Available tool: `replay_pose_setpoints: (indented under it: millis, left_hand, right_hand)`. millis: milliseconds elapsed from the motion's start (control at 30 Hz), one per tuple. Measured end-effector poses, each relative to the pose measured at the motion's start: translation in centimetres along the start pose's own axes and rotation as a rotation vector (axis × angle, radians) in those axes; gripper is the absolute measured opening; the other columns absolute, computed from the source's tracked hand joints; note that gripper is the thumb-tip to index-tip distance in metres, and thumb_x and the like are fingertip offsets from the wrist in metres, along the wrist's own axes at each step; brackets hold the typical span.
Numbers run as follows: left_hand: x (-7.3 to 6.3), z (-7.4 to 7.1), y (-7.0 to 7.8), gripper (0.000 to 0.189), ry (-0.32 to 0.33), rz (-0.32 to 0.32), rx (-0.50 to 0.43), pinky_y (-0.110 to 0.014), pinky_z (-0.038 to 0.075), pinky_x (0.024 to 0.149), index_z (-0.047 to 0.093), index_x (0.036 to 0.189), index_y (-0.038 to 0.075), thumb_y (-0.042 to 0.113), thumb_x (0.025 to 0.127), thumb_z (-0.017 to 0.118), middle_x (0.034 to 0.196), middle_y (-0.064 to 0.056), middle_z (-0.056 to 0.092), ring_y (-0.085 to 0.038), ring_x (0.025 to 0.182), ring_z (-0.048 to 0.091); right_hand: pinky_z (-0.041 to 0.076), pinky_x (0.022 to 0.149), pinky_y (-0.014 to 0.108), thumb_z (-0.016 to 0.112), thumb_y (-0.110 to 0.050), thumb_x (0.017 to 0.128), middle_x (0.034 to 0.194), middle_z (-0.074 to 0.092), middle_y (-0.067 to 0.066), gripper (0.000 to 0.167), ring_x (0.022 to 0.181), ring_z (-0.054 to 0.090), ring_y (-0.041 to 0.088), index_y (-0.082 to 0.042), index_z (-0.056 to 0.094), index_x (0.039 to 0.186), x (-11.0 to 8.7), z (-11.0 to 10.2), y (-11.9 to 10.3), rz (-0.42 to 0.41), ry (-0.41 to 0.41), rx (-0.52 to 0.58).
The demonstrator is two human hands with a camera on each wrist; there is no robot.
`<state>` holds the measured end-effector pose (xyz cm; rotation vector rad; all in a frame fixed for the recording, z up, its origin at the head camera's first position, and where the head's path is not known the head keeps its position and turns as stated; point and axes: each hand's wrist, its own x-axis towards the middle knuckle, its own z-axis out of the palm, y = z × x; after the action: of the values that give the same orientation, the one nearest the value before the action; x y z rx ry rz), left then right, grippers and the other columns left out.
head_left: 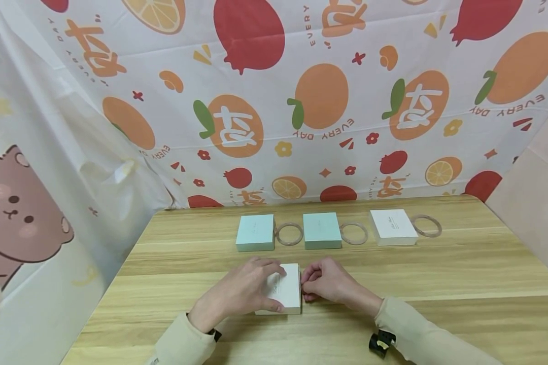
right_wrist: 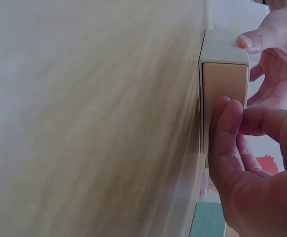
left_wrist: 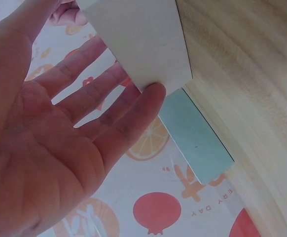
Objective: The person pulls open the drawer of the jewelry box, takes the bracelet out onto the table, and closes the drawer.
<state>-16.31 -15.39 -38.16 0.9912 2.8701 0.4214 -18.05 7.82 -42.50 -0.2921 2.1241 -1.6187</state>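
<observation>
Left hand (head_left: 248,288) grips white box (head_left: 291,288), right hand (head_left: 329,283) at its end.

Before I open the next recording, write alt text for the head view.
A person's left hand holds a white box on a wooden table; the right hand has curled fingers at its right side. Behind lie two mint boxes, a second white box and three rings.

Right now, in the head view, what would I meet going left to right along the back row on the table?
First teal box → first ring → second teal box → second ring → white box → third ring.
</observation>
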Motion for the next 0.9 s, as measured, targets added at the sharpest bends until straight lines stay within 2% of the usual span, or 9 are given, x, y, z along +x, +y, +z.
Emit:
replay_pose_setpoints:
  millis: [467, 900]
  left_hand:
    - [-0.1, -0.1, 0.2, 0.061, 0.002, 0.005, 0.007, -0.048, 0.055, 0.102, 0.07, 0.122, 0.015, 0.047, 0.074, 0.089, 0.133, -0.004, 0.068, -0.03, 0.126, 0.062]
    - [-0.2, -0.2, 0.3, 0.064, -0.002, -0.002, -0.007, -0.049, 0.052, 0.105, 0.07, 0.123, 0.014, 0.048, 0.072, 0.089, 0.135, -0.009, 0.067, -0.033, 0.127, 0.062]
  right_hand:
    - [0.062, 0.063, 0.03, 0.068, 0.005, 0.083, 0.076, 0.068, 0.008, 0.006, 0.063, 0.068, 0.013, 0.006, 0.068, 0.09, -0.1, -0.5, 0.0, 0.018, 0.006, -0.012]
    - [0.061, 0.063, 0.029, 0.067, 0.006, 0.083, 0.075, 0.068, 0.007, 0.007, 0.063, 0.068, 0.013, 0.006, 0.068, 0.09, -0.4, -1.2, 0.2, 0.017, -0.003, -0.032]
